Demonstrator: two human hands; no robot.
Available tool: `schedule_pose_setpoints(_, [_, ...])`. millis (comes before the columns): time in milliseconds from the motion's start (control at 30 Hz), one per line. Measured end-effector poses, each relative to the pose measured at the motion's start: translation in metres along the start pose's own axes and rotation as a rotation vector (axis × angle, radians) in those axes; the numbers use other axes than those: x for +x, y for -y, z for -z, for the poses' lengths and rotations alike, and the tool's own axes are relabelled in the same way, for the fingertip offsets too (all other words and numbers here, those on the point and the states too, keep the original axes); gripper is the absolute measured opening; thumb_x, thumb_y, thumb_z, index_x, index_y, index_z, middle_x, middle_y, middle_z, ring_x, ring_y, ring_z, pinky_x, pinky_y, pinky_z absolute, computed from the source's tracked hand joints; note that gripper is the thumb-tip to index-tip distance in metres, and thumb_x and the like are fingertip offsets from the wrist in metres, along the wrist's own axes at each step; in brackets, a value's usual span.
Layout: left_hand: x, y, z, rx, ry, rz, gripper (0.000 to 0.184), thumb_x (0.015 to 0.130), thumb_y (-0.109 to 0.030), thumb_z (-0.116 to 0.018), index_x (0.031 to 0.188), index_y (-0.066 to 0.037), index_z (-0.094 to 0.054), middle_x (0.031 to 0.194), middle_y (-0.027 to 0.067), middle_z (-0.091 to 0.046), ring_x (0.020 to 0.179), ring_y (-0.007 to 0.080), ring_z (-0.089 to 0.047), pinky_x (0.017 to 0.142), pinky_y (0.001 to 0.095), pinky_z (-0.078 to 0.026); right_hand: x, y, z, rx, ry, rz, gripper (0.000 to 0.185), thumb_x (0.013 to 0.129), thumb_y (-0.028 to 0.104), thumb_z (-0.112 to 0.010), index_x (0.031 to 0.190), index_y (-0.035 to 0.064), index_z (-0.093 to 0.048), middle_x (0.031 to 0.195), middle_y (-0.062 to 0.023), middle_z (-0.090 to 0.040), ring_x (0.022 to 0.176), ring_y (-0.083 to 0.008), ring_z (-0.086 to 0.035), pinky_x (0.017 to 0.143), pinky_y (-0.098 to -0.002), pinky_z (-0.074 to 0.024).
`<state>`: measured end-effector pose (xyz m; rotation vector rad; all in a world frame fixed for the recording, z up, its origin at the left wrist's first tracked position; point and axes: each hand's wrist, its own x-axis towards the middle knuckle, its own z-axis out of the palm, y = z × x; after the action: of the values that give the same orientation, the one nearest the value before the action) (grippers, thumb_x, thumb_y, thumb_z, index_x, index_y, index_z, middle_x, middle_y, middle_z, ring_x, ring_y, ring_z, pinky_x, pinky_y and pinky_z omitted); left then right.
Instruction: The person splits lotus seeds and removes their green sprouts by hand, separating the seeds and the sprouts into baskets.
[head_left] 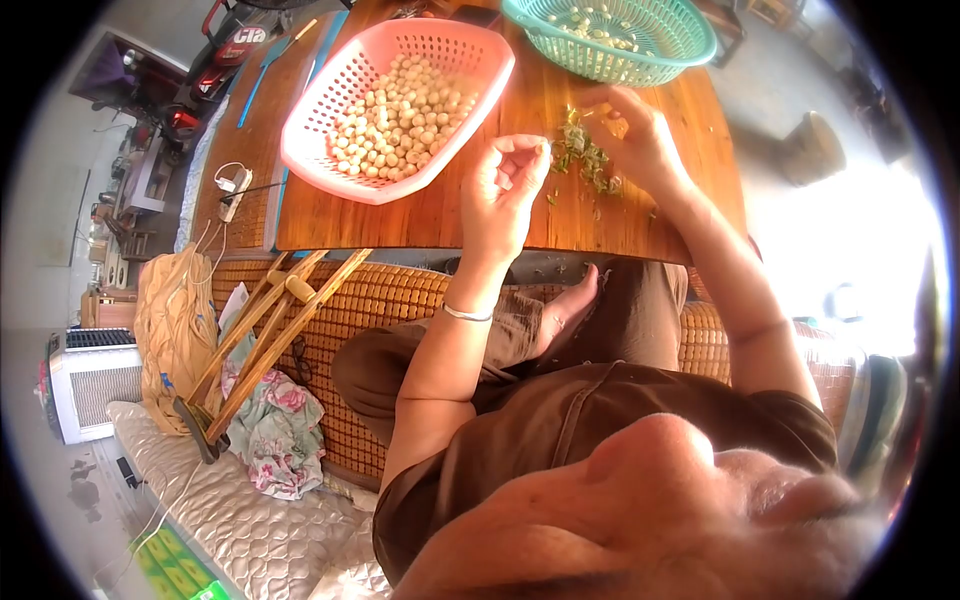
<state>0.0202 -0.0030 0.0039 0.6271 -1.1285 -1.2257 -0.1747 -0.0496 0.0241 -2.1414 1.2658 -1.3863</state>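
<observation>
One left hand [503, 195] pinched, right of pink basket [300, 140]; one right hand [640, 145] half open by scraps [583, 158]; any contents unclear.

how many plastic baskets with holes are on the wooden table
2: a pink basket of pale round pieces towards the picture's left, and a green one at the top, cut off by the picture's edge. Neither hides another that I can see.

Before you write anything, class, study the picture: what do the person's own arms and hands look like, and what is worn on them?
The left hand and right hand are ungloved. A narrow, silver-coloured bangle circles the left wrist; the right wrist has none. Both forearms are uncovered, below the short, plain brown sleeves of a loose top.
</observation>
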Motion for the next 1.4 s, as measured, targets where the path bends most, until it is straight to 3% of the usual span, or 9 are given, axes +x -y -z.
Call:
schedule_pose_setpoints(233, [-0.001, 0.002, -0.002, 0.091, 0.027, -0.013, 0.016, 0.092, 0.000, -0.066, 0.107, -0.001, -0.061, 0.096, 0.0012, -0.066, 0.085, 0.0055, -0.059, 0.076, 0.0194, -0.048, -0.005, 0.026, 0.004, 0.255, 0.306, -0.110, 0.017, 0.087, 0.009, -0.070, 0.104, 0.0037, -0.068, 0.092, -0.0043, -0.071, 0.078, -0.0111, -0.063, 0.074, -0.0272, -0.0521])
schedule_pose_setpoints(467, [0.000, 0.007, -0.003, 0.149, 0.018, -0.059, 0.014, 0.092, -0.001, -0.066, 0.105, -0.002, -0.062, 0.094, 0.0004, -0.065, 0.081, 0.0047, -0.058, 0.073, 0.0191, -0.047, -0.007, 0.030, 0.004, 0.310, 0.296, -0.109, 0.015, 0.088, 0.008, -0.069, 0.103, 0.0036, -0.069, 0.091, -0.0042, -0.072, 0.074, -0.0094, -0.063, 0.068, -0.0259, -0.0525])
schedule_pose_setpoints(533, [-0.001, 0.005, -0.003, 0.112, 0.017, -0.034, 0.017, 0.093, 0.000, -0.065, 0.110, -0.001, -0.062, 0.099, 0.0035, -0.067, 0.091, 0.0082, -0.061, 0.085, 0.0238, -0.050, -0.007, 0.033, 0.004, 0.291, 0.290, -0.108, 0.015, 0.087, 0.007, -0.069, 0.102, 0.0037, -0.069, 0.091, -0.0044, -0.072, 0.074, -0.0100, -0.064, 0.068, -0.0262, -0.0526])
schedule_pose_setpoints(667, [-0.001, 0.006, -0.001, 0.146, 0.023, -0.039, 0.017, 0.093, 0.000, -0.065, 0.110, -0.001, -0.061, 0.100, 0.0035, -0.067, 0.092, 0.0081, -0.061, 0.085, 0.0240, -0.050, -0.009, 0.030, 0.001, 0.260, 0.245, -0.042, 0.015, 0.086, 0.006, -0.070, 0.101, 0.0041, -0.069, 0.090, -0.0052, -0.072, 0.072, -0.0123, -0.065, 0.067, -0.0269, -0.0531])
schedule_pose_setpoints(733, [-0.001, 0.006, -0.003, 0.144, 0.012, -0.074, 0.012, 0.093, -0.003, -0.066, 0.104, -0.002, -0.062, 0.092, -0.0004, -0.065, 0.080, 0.0043, -0.057, 0.071, 0.0198, -0.047, -0.009, 0.030, 0.001, 0.254, 0.240, -0.037, 0.015, 0.085, 0.006, -0.070, 0.100, 0.0043, -0.069, 0.089, -0.0053, -0.072, 0.072, -0.0130, -0.065, 0.067, -0.0271, -0.0532])
schedule_pose_setpoints(1067, [-0.001, 0.005, -0.003, 0.268, 0.015, -0.141, 0.011, 0.092, -0.002, -0.067, 0.103, 0.000, -0.064, 0.098, 0.0025, -0.064, 0.078, 0.0054, -0.057, 0.070, 0.0201, -0.048, -0.008, 0.033, 0.002, 0.206, 0.220, -0.022, 0.012, 0.084, 0.005, -0.070, 0.096, 0.0048, -0.068, 0.088, -0.0055, -0.071, 0.077, -0.0166, -0.068, 0.068, -0.0284, -0.0543])
schedule_pose_setpoints(1133, [-0.002, 0.004, -0.003, 0.310, 0.020, -0.123, 0.011, 0.092, 0.001, -0.065, 0.103, 0.000, -0.065, 0.105, 0.0042, -0.064, 0.089, 0.0076, -0.059, 0.080, 0.0223, -0.049, -0.009, 0.032, 0.001, 0.197, 0.213, -0.022, 0.012, 0.084, 0.005, -0.070, 0.096, 0.0048, -0.068, 0.088, -0.0055, -0.071, 0.077, -0.0168, -0.068, 0.068, -0.0284, -0.0542])
schedule_pose_setpoints(1400, [-0.003, 0.001, -0.005, 0.342, 0.025, -0.150, 0.012, 0.092, 0.003, -0.065, 0.103, 0.001, -0.065, 0.106, 0.0049, -0.063, 0.090, 0.0078, -0.058, 0.080, 0.0222, -0.048, -0.010, 0.033, 0.001, 0.194, 0.203, -0.031, 0.012, 0.084, 0.006, -0.070, 0.096, 0.0043, -0.068, 0.087, -0.0055, -0.071, 0.077, -0.0165, -0.068, 0.068, -0.0281, -0.0539])
